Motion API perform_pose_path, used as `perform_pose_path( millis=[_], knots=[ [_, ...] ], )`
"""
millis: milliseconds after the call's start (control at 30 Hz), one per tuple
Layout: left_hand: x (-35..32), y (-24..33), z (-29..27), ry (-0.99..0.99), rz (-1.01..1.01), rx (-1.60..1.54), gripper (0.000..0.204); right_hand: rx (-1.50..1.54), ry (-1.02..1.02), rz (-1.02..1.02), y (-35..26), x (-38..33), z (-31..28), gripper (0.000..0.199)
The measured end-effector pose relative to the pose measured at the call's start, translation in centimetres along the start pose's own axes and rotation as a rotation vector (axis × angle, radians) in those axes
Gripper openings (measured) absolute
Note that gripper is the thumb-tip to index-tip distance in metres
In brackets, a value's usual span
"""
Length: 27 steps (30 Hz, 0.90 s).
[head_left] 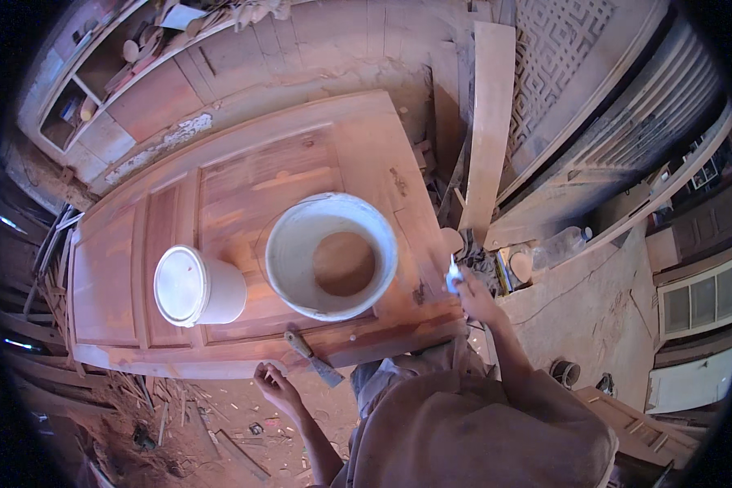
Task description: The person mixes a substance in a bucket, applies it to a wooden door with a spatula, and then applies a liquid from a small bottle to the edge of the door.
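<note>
My right hand (476,298) is closed around a small white-and-blue squeeze bottle (455,279), its narrow nozzle pointing up, just off the right end of a panelled wooden door (317,167). My left hand (280,390) hangs by the door's near edge, fingers loosely curled and apart, with nothing plain to see in it. On the door stands a large white bucket (278,268) with brown material at its bottom. A lidded white tub (220,289) is to its left. A scraper (313,356) lies at the near edge, its blade jutting past it.
Behind the door runs a shelf (98,77) of clutter. A tall plank (492,114) leans beyond its right end, near a carved lattice panel (557,57). A clear plastic jug (563,246) lies at the right. Wood scraps (240,455) litter the floor.
</note>
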<state>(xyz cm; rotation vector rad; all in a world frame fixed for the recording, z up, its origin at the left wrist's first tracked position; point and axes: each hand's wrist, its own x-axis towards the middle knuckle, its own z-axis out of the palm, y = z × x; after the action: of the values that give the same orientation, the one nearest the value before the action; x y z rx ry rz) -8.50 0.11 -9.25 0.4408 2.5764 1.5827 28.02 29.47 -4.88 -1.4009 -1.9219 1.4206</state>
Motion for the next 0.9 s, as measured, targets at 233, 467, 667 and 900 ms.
perform_pose_path(
  millis=[233,467,667,900],
  knots=[
    [-4.1,7.0,5.5,0.108,0.037,-0.028,0.019,0.245,0.164,-0.086,-0.6,12.6,-6.9,0.035],
    [-10.9,8.1,15.2,-0.204,0.071,-0.022,0.024,0.436,0.350,-0.096,-0.7,28.0,-8.2,0.028],
    [-14.9,-2.0,17.7,-0.187,0.160,0.284,0.038,0.426,0.372,-0.079,0.3,36.1,-9.8,0.028],
    [-16.5,-5.7,16.1,-0.581,0.006,0.277,0.041,0.678,0.203,0.008,1.9,42.6,-10.8,0.024]
  ],
)
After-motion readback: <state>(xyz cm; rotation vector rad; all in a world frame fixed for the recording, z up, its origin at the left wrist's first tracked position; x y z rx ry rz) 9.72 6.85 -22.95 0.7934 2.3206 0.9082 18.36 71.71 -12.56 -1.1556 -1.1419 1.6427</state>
